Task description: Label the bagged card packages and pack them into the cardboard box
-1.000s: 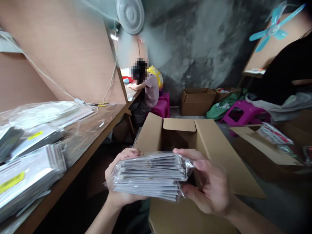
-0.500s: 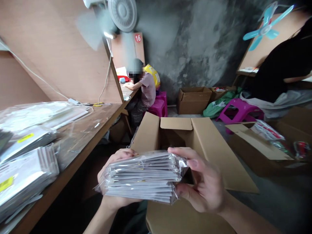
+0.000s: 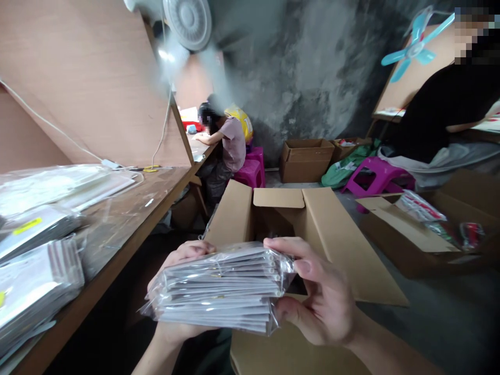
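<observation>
A stack of flat packets in clear plastic (image 3: 219, 289) sits between both my hands, level, just in front of an open cardboard box (image 3: 324, 234). My left hand (image 3: 175, 260) cups the stack's left end from behind and below, fingers curled round it. On the right end, my right hand (image 3: 324, 302) grips with the thumb on top and fingers underneath. The box's flaps stand open; its inside is dark and mostly hidden by the stack.
A wooden bench (image 3: 128, 219) along the left carries more plastic-wrapped stacks (image 3: 35, 281). A person sits at the far end of it on a pink stool (image 3: 253, 169). Other open boxes (image 3: 406, 234) and another pink stool (image 3: 375, 174) lie right, beside a person in black (image 3: 441, 114).
Both hands and the stack have drifted slightly left and down in the picture as the view turned right. The grip is unchanged.
</observation>
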Motion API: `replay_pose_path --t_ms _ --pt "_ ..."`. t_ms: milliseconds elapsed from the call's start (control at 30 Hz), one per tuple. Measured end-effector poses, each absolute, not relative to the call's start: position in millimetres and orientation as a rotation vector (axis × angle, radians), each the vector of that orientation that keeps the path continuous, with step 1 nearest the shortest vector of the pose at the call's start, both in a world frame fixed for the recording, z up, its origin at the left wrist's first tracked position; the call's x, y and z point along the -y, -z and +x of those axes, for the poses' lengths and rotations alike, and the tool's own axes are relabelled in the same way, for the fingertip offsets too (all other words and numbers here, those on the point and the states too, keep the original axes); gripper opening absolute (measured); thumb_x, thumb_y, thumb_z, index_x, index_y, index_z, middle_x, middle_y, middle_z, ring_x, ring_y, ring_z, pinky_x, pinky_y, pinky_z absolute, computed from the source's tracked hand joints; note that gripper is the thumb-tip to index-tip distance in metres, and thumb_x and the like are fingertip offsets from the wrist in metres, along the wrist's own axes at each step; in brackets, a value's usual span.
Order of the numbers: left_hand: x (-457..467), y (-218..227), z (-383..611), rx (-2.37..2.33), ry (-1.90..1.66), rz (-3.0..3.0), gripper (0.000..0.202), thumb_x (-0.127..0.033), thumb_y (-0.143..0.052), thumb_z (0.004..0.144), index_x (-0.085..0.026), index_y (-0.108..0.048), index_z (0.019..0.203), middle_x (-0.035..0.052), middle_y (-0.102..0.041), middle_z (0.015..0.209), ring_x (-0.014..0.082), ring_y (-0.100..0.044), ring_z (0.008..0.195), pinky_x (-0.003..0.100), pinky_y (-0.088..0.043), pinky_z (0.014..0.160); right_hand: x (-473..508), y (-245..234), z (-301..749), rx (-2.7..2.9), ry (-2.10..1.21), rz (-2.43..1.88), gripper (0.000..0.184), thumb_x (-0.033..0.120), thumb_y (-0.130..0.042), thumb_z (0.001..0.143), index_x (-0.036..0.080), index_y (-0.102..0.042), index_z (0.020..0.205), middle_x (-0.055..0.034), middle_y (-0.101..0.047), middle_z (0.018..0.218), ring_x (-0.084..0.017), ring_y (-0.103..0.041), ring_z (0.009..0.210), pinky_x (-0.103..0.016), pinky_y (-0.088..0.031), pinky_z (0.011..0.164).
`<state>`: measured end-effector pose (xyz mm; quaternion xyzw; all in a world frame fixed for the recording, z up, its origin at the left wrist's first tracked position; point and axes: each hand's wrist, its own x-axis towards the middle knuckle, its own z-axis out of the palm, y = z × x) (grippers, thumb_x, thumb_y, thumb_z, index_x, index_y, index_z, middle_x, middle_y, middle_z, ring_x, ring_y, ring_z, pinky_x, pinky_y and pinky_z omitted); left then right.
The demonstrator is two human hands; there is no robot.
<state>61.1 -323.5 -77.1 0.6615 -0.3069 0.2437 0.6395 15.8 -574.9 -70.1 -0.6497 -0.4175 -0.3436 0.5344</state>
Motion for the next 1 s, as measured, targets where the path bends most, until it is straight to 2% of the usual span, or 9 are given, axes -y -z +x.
replay_pose_path --t_ms 267,400,533,600,700,767,833,933,1000 --pt "321.8 79.8 65.4 0.741 -0.589 1.508 0.066 -0.059 -0.095 0.063 -0.028 -0.07 0.116 0.0094 -0.067 0.109 0.0348 -0.065 0.107 0.057 -0.054 0.102 574.7 70.9 18.0 1.018 0.843 -1.556 0.083 0.017 -0.08 0.091 0.033 -0.04 0.161 -0.0148 -0.056 0.153 -0.036 -0.059 0.136 -0.058 -0.056 0.106" --pt "325.4 77.0 65.8 0.735 -0.596 1.476 0.071 -0.058 -0.1 0.056 -0.028 -0.072 0.114 0.0083 -0.069 0.105 0.0335 -0.066 0.102 0.052 -0.057 0.097 574.6 76.6 22.3 0.981 0.787 -1.481 0.085 0.02 -0.081 0.089 0.034 -0.037 0.16 -0.0137 -0.057 0.153 -0.036 -0.059 0.137 -0.059 -0.056 0.108" --pt "330.2 75.0 60.5 0.643 -0.595 1.471 0.077 -0.051 -0.104 0.046 -0.03 -0.075 0.114 0.0059 -0.072 0.106 0.034 -0.067 0.104 0.049 -0.057 0.1 575.9 83.6 21.6 0.923 0.69 -1.472 0.087 0.023 -0.083 0.087 0.037 -0.037 0.159 -0.0131 -0.055 0.154 -0.037 -0.058 0.138 -0.059 -0.056 0.108" --pt "332.6 74.8 56.3 0.62 -0.586 1.484 0.078 -0.047 -0.105 0.047 -0.031 -0.075 0.117 0.0055 -0.073 0.11 0.0339 -0.068 0.106 0.046 -0.057 0.101 576.9 87.5 20.6 0.875 0.647 -1.489 0.095 0.033 -0.088 0.085 0.039 -0.031 0.162 -0.0142 -0.05 0.158 -0.039 -0.057 0.14 -0.06 -0.056 0.108" --pt "338.2 73.4 49.8 0.66 -0.529 1.506 0.075 -0.041 -0.105 0.05 -0.027 -0.074 0.117 0.0064 -0.073 0.11 0.0321 -0.07 0.104 0.042 -0.058 0.098 577.6 94.0 22.6 0.816 0.614 -1.585 0.12 0.048 -0.094 0.076 0.039 -0.016 0.167 -0.0159 -0.043 0.165 -0.04 -0.054 0.141 -0.062 -0.05 0.115" --pt "343.6 71.1 45.3 0.674 -0.474 1.525 0.075 -0.036 -0.105 0.049 -0.025 -0.073 0.115 0.0067 -0.073 0.108 0.0307 -0.072 0.099 0.04 -0.058 0.095 576.5 97.7 25.1 0.818 0.599 -1.619 0.13 0.05 -0.097 0.072 0.04 -0.009 0.167 -0.0165 -0.045 0.164 -0.041 -0.054 0.141 -0.066 -0.044 0.119" --pt "349.2 67.9 40.5 0.634 -0.442 1.552 0.077 -0.031 -0.106 0.047 -0.024 -0.072 0.115 0.0057 -0.074 0.105 0.0286 -0.072 0.094 0.037 -0.059 0.091 574.8 100.0 26.6 0.814 0.556 -1.593 0.131 0.047 -0.098 0.072 0.042 -0.007 0.166 -0.0161 -0.049 0.161 -0.041 -0.055 0.142 -0.067 -0.044 0.119" --pt "355.7 62.8 35.2 0.532 -0.354 1.588 0.075 -0.029 -0.107 0.046 -0.023 -0.071 0.112 0.0042 -0.076 0.1 0.0269 -0.073 0.088 0.035 -0.06 0.086 574.1 101.2 28.2 0.74 0.478 -1.555 0.131 0.043 -0.099 0.071 0.043 -0.008 0.165 -0.0145 -0.056 0.153 -0.038 -0.061 0.137 -0.057 -0.054 0.113" --pt "357.8 59.7 35.3 0.438 -0.228 1.566 0.075 -0.03 -0.107 0.048 -0.022 -0.071 0.113 0.0061 -0.079 0.101 0.0296 -0.075 0.092 0.037 -0.062 0.086 576.5 101.4 32.2 0.684 0.424 -1.534 0.131 0.05 -0.098 0.069 0.04 -0.011 0.166 -0.0132 -0.062 0.143 -0.034 -0.068 0.128 -0.047 -0.06 0.107"
